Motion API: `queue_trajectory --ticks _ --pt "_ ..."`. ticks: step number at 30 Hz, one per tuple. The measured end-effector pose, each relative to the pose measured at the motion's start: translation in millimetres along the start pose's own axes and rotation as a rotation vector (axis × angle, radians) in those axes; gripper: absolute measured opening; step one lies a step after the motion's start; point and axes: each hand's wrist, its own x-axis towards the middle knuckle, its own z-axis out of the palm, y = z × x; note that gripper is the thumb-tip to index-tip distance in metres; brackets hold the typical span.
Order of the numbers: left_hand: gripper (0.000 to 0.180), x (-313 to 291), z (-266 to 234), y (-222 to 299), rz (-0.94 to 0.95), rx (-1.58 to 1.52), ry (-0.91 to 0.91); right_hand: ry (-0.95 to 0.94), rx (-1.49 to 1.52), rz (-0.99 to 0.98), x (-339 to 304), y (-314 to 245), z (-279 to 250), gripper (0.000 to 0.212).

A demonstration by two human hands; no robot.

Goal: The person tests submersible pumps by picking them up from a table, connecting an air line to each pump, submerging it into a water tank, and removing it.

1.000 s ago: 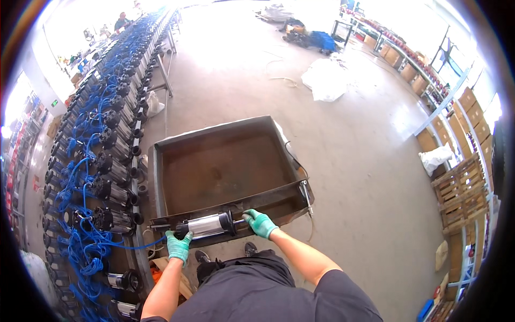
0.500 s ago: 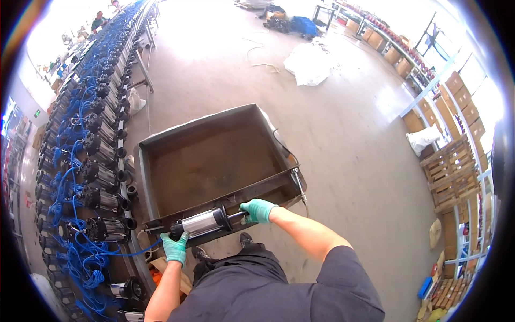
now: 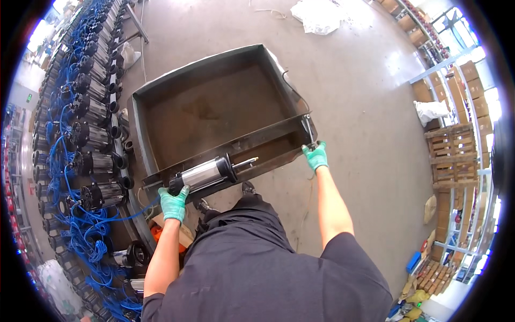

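Note:
A silver cylindrical pump motor with black ends and a thin shaft lies across the near rim of a large dark metal tray cart. My left hand, in a green glove, grips the motor's left end from below. My right hand, also green-gloved, is closed on the upright handle bar at the cart's near right corner. The tray's inside looks bare and rust-brown.
A long row of similar pumps with blue cables runs along the left. Stacked wooden pallets and cartons stand at the right. A white bag lies near them, and white sheeting lies far off on the concrete floor.
My right hand has let go of the motor's right end and moved right to the cart's corner handle. The left hand still holds the motor on the rim.

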Motion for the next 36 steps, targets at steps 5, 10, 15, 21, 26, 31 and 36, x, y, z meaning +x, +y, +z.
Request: queue_trajectory --ticks 5,10,15,21,26,31,36 --pt "0.065 -7 -3 0 -0.012 0.023 -0.009 -0.154 0.107 0.064 39 -59 -15 0.064" --pt "0.066 -6 -5 1 0.011 0.032 -0.002 -0.063 0.094 -0.009 68 -102 8 0.056" --pt "0.073 -1 -5 -15 -0.010 0.039 0.000 -0.457 0.237 -0.177 -10 -156 -11 0.014" --pt "0.073 -4 -5 0 -0.044 0.102 -0.022 -0.819 0.719 0.262 -80 -159 21 0.015" --pt "0.071 0 -4 -17 -0.001 0.080 0.001 -0.859 0.742 0.257 -86 -160 35 0.023" --pt "0.061 -4 -8 0 -0.006 0.148 0.001 -0.841 0.728 0.271 -87 -163 39 0.024" --pt "0.062 -6 -10 8 -0.029 0.223 0.014 -0.812 0.716 0.274 -89 -173 39 0.028"
